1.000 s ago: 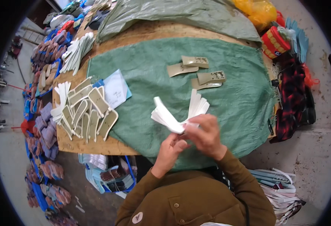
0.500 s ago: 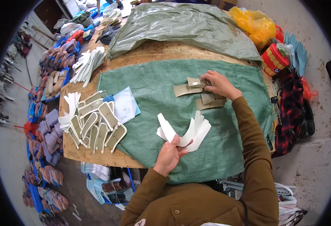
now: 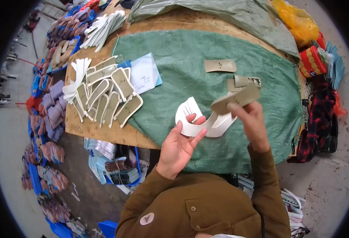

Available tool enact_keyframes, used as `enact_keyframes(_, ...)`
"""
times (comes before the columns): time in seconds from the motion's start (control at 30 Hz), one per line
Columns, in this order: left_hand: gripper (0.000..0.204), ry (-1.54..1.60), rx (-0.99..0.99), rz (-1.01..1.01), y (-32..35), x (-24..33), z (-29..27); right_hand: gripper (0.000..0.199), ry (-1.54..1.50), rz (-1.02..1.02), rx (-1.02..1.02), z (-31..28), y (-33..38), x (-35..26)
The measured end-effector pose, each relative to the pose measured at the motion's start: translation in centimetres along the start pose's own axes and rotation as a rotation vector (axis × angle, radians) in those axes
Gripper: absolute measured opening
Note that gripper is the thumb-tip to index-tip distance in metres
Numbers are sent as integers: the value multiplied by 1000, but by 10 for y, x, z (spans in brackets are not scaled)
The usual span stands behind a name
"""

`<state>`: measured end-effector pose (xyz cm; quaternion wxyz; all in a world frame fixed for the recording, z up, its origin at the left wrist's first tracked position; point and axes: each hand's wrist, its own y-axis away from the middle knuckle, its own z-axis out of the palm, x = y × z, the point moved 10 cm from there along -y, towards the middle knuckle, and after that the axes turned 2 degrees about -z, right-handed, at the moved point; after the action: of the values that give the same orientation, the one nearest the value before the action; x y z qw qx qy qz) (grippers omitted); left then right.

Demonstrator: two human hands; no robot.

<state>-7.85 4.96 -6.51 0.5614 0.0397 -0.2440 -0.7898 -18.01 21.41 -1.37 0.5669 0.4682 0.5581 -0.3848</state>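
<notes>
My left hand (image 3: 175,152) holds a small bundle of curved white strips (image 3: 188,129) between its thumb and fingers, low over the green woven sheet (image 3: 174,63). In my right hand (image 3: 255,126), pinched by its lower edge, is a curved beige strap piece (image 3: 238,98), tilted just above the strips' right ends. Beyond it, a few similar beige pieces (image 3: 241,81) overlap on the sheet. One more beige piece with small holes (image 3: 220,65) lies apart, farther up. Left of the sheet is a pile of beige pieces with white edging (image 3: 113,93).
White strips (image 3: 105,29) lie in a bunch at the table's far left, with more (image 3: 76,77) beside the pile. A paper in a clear sleeve (image 3: 144,73) rests on the sheet. A blue crate (image 3: 138,166) stands below the table edge. Yellow bag (image 3: 297,23) and red container (image 3: 312,61) sit right.
My right hand has picked up a beige piece and drawn it back toward my left hand. The white strips have turned in my left hand. The view has tipped downward.
</notes>
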Motion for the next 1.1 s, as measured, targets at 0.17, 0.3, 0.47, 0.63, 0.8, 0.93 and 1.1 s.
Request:
enact_keyframes(0.17, 44, -77, 53, -22, 5, -13, -11, 29, 254, -408, -155, 60, 38, -43)
enact_keyframes(0.3, 43, -103, 58, 8, 8, -13, -8, 31, 416, -583, -223, 73, 46, -46)
enact_keyframes(0.47, 43, -105, 55, 13, 13, -13, -8, 30, 451, -611, -275, 80, 48, -46)
enact_keyframes(0.63, 43, -122, 46, 1, 12, -15, -10, 30, 449, -590, -278, 80, 48, -44)
enact_keyframes(0.8, 44, -133, 38, -6, 11, -16, -9, 30, 468, -580, -303, 79, 48, -40)
enact_keyframes(0.93, 44, -158, 37, -9, 9, -17, -11, 31, 475, -576, -337, 82, 47, -40)
enact_keyframes(1.1, 42, -355, 19, 64, 12, -1, 0, 36, 456, -743, -294, 81, 57, -45)
